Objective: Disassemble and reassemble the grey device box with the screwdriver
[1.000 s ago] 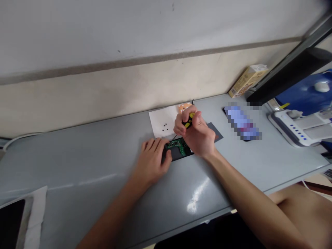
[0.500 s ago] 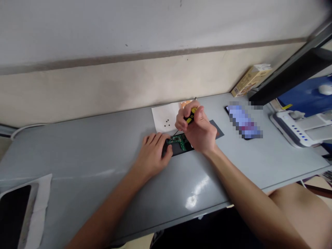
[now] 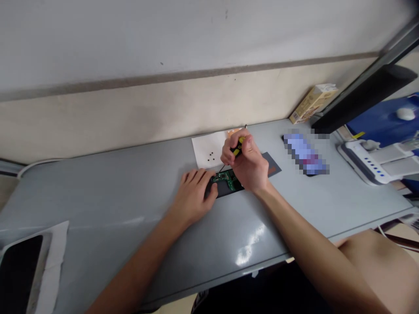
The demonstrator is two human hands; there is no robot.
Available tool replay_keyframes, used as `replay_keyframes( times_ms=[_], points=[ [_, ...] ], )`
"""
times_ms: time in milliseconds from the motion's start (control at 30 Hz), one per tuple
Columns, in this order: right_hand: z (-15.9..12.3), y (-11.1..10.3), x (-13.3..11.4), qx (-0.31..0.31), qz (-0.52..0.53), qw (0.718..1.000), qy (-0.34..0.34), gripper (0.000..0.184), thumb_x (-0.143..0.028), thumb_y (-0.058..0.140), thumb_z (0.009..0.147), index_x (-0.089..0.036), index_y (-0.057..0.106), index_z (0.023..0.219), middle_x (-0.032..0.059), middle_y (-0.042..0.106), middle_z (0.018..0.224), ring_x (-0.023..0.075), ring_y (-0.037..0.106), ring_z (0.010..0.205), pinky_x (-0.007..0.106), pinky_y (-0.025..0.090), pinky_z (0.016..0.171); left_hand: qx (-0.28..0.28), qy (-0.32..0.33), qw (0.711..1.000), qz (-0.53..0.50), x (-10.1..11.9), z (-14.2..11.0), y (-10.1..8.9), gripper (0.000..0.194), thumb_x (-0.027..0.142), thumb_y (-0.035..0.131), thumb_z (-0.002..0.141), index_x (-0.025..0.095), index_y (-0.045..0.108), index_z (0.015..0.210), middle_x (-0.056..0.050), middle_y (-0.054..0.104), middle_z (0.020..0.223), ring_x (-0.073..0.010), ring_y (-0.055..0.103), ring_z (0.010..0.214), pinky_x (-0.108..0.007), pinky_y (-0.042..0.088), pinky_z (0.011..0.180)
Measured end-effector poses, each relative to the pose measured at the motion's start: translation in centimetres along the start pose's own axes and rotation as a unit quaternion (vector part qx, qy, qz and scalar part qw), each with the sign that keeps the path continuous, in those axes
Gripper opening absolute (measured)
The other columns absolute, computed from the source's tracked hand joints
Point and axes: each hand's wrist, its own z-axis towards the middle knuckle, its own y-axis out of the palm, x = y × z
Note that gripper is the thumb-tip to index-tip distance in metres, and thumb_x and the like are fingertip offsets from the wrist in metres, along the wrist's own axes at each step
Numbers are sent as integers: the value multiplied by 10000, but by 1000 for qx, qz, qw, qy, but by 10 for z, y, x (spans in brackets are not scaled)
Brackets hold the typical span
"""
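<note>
Light moderate, greyish. Bright glare patch on the glossy desk (image 3: 114,187), lower right of centre; fainter streak left. Phone (image 3: 304,152), right, pixelated. Circuit board (image 3: 224,176) detail soft. Upper-right corner darkened.

We record the desk (image 3: 114,192) as smooth, grey and glossy, throwing back bright light, against a matt, painted-looking wall (image 3: 147,113) crossed by a rougher grey strip (image 3: 183,73). We note a dark, matt, plastic-looking case (image 3: 223,189) and a green circuit board (image 3: 225,176) with a slight sheen; the screwdriver (image 3: 236,152) shows a black-and-yellow plastic-looking handle and a thin, metal-looking shank. We log matt white paper (image 3: 203,147), a smooth printed cardboard carton (image 3: 309,106) and a smooth white plastic-looking block (image 3: 360,163).
</note>
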Motion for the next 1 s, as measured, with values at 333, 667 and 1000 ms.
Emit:
replay_keyframes(
  times_ms=[333,667,1000],
  points=[
    [0,11,12,-1,-18,999,-36,329,-524,623,974,-292,391,946,-73,362,654,119,334,556,265,314,529,26,10,1000,-3,-3,0,4,270,268,500,1000,224,608,1243,-64,701,1174,-293,593,1087,-448,417,931],
    [6,5,8,-1,-38,999,-31,337,-572,482,1024,-245,552,983,14,525,824,149,528,695,330,491,678,30,13,999,3,-2,0,3,244,257,489,999,216,624,1198,-66,707,1134,-286,596,1058,-453,427,927],
    [4,6,7,66,-10,998,-12,301,-566,553,985,-291,434,958,-43,428,678,146,382,583,285,403,588,16,5,1000,-1,0,1,1,247,255,485,1000,224,617,1207,-70,707,1163,-286,611,1081,-459,423,935]
  ],
)
